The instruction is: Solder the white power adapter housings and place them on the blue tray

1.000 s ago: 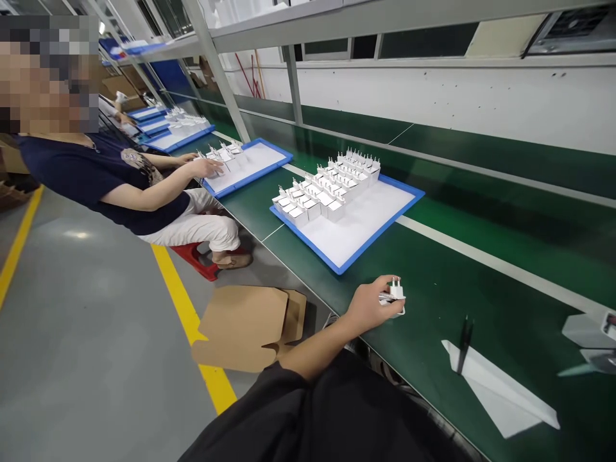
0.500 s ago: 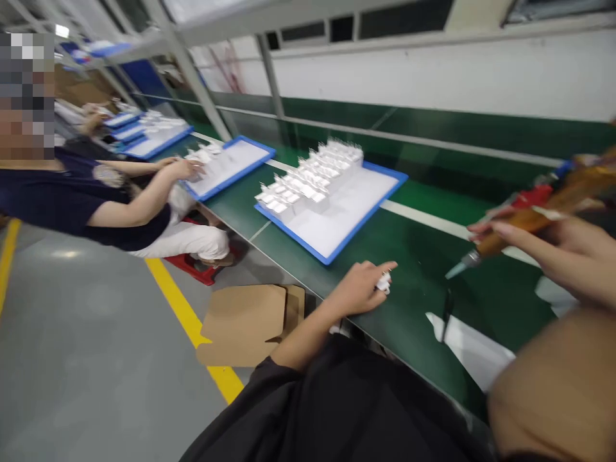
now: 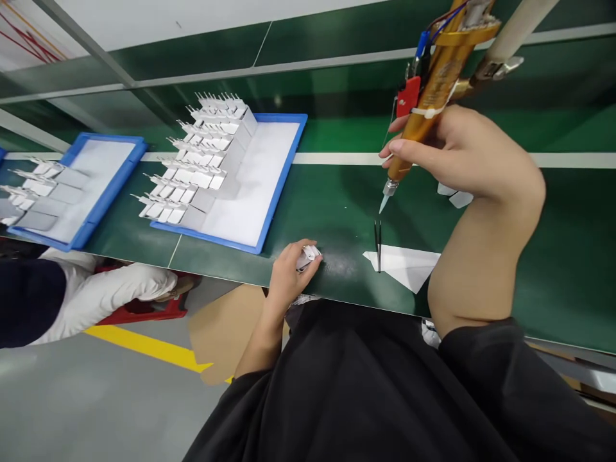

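Note:
My left hand rests at the bench's near edge, its fingers closed around a small white plastic part. My right hand grips an amber glue dispenser that has a red switch and wires on its side. The dispenser's pale nozzle points down, raised over the bench and apart from the white part. Below the nozzle, black tweezers lie across a sheet of white paper.
Left of my hands sits a blue-rimmed tray with rows of white boxed parts. Another blue-rimmed tray stands farther left, near a seated person's leg. Cardboard is below the bench edge.
My view has swung to the right and down, bringing the dispenser into fuller view. The white part stays in my left hand and the dispenser in my right.

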The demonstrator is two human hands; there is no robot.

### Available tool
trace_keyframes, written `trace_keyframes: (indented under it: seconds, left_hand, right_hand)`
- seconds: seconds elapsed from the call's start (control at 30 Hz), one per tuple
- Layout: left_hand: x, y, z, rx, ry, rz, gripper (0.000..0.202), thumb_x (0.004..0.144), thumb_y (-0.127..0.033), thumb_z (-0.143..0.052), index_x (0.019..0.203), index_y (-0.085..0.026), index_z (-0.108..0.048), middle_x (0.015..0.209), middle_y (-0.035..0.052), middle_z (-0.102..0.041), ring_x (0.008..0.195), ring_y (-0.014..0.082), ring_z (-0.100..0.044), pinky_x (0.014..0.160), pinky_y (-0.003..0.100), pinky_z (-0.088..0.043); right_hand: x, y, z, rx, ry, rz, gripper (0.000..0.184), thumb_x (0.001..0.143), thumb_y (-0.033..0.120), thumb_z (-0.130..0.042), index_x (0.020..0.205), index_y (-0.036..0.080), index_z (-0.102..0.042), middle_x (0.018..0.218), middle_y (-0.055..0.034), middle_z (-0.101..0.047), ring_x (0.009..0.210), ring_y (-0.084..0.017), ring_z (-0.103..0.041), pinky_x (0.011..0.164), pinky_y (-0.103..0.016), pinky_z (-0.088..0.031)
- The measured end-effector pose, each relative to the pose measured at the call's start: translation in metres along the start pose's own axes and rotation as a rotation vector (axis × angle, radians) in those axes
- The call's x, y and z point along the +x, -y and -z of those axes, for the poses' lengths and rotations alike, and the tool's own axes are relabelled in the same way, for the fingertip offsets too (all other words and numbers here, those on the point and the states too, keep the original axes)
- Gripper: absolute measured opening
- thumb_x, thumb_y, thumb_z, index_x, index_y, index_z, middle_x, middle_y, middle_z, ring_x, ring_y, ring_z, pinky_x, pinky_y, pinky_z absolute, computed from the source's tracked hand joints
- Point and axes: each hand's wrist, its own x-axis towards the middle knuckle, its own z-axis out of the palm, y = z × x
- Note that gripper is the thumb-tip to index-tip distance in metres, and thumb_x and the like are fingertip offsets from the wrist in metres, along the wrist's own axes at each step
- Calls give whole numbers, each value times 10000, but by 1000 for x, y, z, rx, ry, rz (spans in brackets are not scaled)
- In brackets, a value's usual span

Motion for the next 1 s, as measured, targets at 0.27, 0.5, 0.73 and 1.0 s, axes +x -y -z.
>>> trace_keyframes:
  seconds: [0.27, 0.5, 0.73, 1.0]
  left_hand:
    - [-3, 10, -7, 26, 90, -3, 279, 933, -363, -546, 1170, -216, -553, 1129, 57, -690, 944, 163, -661, 844, 275, -493]
    - [2, 1, 1, 389, 251, 65, 461, 910, -467, -551, 1281, -203, -480, 1153, 91, -681, 984, 252, -664, 619, 275, -447]
    - [13, 8, -6, -99, 245, 286, 527, 805, -440, -650, 1238, -197, -473, 1018, 76, -661, 750, 198, -665, 576, 246, -438]
    - [29, 38, 25, -763, -110, 577, 562, 767, -556, -610, 1175, -191, -484, 830, 28, -561, 648, 145, -566, 516, 242, -420]
  right_hand:
    - [0, 2, 0, 39, 71, -9, 249, 878, 465, -541, 965, 257, -646, 974, -5, -732, 864, -163, -669, 776, -305, -512]
    - [1, 3, -1, 39, 69, 31, 247, 886, 448, -547, 969, 235, -637, 1039, -11, -726, 900, -155, -664, 846, -327, -490]
    - [-1, 4, 0, 14, 71, 12, 230, 882, 427, -552, 1000, 250, -640, 1021, 0, -724, 918, -159, -664, 846, -323, -487]
    - [-2, 3, -2, -18, 86, -58, 273, 851, 494, -556, 879, 252, -679, 947, 25, -735, 838, -169, -661, 745, -343, -482]
